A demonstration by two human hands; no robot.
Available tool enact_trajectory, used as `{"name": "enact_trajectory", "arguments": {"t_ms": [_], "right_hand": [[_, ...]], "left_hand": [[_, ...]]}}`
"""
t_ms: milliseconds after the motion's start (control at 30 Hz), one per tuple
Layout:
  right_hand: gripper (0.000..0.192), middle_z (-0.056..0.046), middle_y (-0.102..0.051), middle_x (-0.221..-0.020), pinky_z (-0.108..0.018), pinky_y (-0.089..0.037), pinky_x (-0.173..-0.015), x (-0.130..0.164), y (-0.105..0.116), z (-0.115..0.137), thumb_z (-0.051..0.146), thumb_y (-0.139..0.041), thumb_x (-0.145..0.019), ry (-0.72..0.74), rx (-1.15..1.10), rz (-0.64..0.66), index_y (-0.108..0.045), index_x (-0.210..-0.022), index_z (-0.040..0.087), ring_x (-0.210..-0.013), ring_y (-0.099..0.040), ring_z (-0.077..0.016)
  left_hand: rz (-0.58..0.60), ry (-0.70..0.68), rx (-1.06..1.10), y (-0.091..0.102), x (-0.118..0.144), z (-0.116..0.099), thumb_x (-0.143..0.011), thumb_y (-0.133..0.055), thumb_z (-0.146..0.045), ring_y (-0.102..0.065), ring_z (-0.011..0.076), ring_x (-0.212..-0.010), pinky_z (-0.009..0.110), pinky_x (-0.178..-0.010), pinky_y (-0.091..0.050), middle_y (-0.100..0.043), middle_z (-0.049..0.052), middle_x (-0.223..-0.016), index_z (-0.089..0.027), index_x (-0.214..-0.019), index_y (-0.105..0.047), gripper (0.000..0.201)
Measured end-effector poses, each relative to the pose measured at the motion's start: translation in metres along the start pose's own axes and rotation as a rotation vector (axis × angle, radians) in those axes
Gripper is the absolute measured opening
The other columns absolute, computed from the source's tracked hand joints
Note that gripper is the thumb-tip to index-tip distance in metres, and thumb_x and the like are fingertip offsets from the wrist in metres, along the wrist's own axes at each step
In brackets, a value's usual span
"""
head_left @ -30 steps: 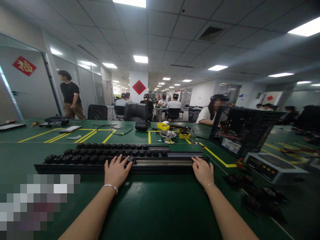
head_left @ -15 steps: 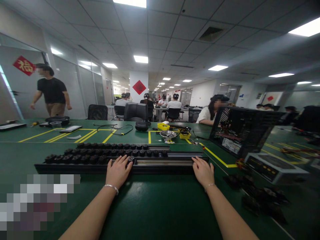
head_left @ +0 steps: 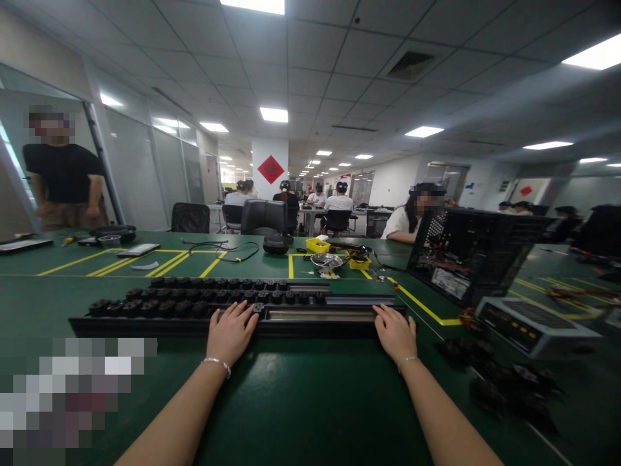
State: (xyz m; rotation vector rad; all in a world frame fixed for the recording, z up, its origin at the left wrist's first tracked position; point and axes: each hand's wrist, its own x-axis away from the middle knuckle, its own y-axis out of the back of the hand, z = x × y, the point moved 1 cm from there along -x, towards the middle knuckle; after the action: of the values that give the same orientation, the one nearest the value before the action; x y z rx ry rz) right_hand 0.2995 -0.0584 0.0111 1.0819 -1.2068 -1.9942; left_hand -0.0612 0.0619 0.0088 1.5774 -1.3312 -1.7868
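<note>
Head cam: long black rail [head_left: 233, 320] w/ round knobs lies across green table [head_left: 301, 401] at 12 o'clock. Left hand [head_left: 230, 333] and right hand [head_left: 395, 331] rest flat on it, fingers spread, gripping nothing. Looks rigid, heavy-ish; lift w/ both ends.

A long black rail [head_left: 317, 316] is laid flat on the green table, running left to right across the view. Its left part is filled with a row of small black round parts [head_left: 160, 309] set close together, while its right part is bare and a strip of grey metal is shown. Two more black rails [head_left: 356, 300] are laid just behind it, parallel, the nearer one loaded along most of its length and the farther one only along its left part.
</note>
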Motion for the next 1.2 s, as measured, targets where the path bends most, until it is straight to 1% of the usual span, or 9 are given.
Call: {"name": "enact_trajectory", "arguments": {"t_ms": [367,567,733,900,1200], "right_hand": [[0.048,0.0,-0.046,-0.134,-0.052,-0.013,-0.105,-0.0025,-0.0056,-0.0028,0.037,-0.022,-0.086,-0.008,-0.001,-0.021,-0.054,-0.121,0.03,-0.124,-0.036,-0.0204],[0.049,0.0,-0.044,-0.136,-0.052,-0.012,-0.106,-0.0017,-0.0023,-0.0013,0.038,-0.02,-0.087,-0.015,-0.003,0.004,-0.053,-0.123,0.03,-0.126,-0.034,-0.0202],[0.049,0.001,-0.044,-0.136,-0.052,-0.011,-0.106,-0.001,-0.0011,0.0,0.038,-0.021,-0.087,-0.021,-0.004,0.009,-0.053,-0.123,0.03,-0.126,-0.034,-0.0202],[0.049,0.0,-0.045,-0.135,-0.052,-0.012,-0.106,-0.0008,-0.001,-0.0001,0.038,-0.021,-0.087,-0.015,-0.004,0.006,-0.053,-0.123,0.029,-0.125,-0.035,-0.0205],[0.048,0.0,-0.046,-0.134,-0.051,-0.012,-0.106,-0.0015,-0.0018,-0.0004,0.037,-0.022,-0.087,-0.013,0.006,-0.003,-0.054,-0.122,0.03,-0.124,-0.036,-0.0208]], "left_hand": [[-0.023,-0.007,0.002,-0.0017,-0.0001,0.0011,-0.086,-0.033,-0.044,-0.044,0.023,-0.121,0.047,-0.101,-0.024,-0.055,0.001,-0.128,-0.031,-0.11,-0.06,0.039],[-0.037,0.004,0.052,-0.0028,-0.0005,-0.0012,-0.085,-0.036,-0.041,-0.046,0.0246,-0.12,0.049,-0.102,-0.024,-0.057,0.003,-0.124,-0.026,-0.105,-0.062,0.037],[-0.074,-0.021,0.107,-0.0035,-0.001,-0.0011,-0.084,-0.039,-0.037,-0.045,0.0224,-0.12,0.046,-0.102,-0.025,-0.059,0.003,-0.123,-0.025,-0.097,-0.064,0.031],[-0.056,-0.032,0.143,-0.0026,-0.0008,-0.0006,-0.085,-0.037,-0.038,-0.05,0.0207,-0.114,0.046,-0.103,-0.024,-0.063,0.003,-0.116,-0.026,-0.098,-0.063,0.032],[-0.023,-0.021,0.174,0.0025,-0.001,-0.0025,-0.085,-0.037,-0.038,-0.052,0.0197,-0.112,0.047,-0.104,-0.02,-0.062,-0.001,-0.117,-0.03,-0.095,-0.064,0.03]]}}
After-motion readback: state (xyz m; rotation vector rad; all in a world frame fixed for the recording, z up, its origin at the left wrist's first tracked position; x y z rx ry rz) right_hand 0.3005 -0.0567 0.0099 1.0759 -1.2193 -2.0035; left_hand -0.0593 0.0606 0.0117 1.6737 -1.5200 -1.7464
